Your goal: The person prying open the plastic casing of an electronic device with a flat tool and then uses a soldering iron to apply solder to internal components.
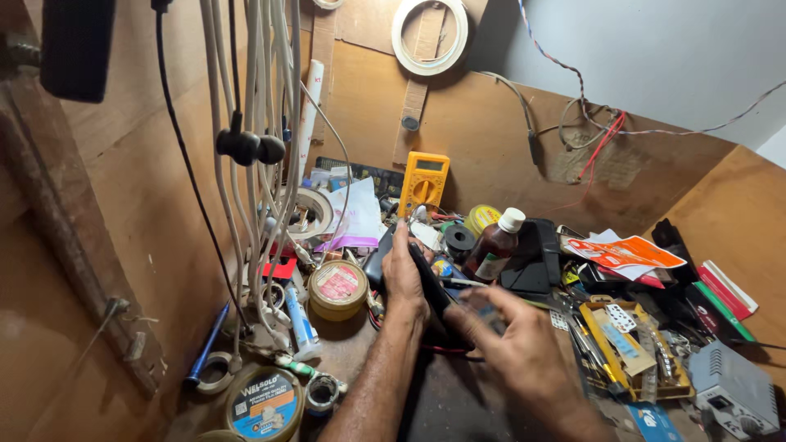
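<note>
Both hands grip a dark phone (431, 282) stood on edge just left of a brown bottle (494, 245): the left hand (404, 274) wraps its far end, the right hand (516, 340) clamps its near end. A yellow multimeter (423, 182) leans behind the bottle, a round tin (337, 286) lies well to its left, a yellow tray (626, 348) right of it

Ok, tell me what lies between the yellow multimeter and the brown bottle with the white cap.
In the head view, a yellow round tin and a black tape roll lie between the yellow multimeter and the brown bottle.
</note>
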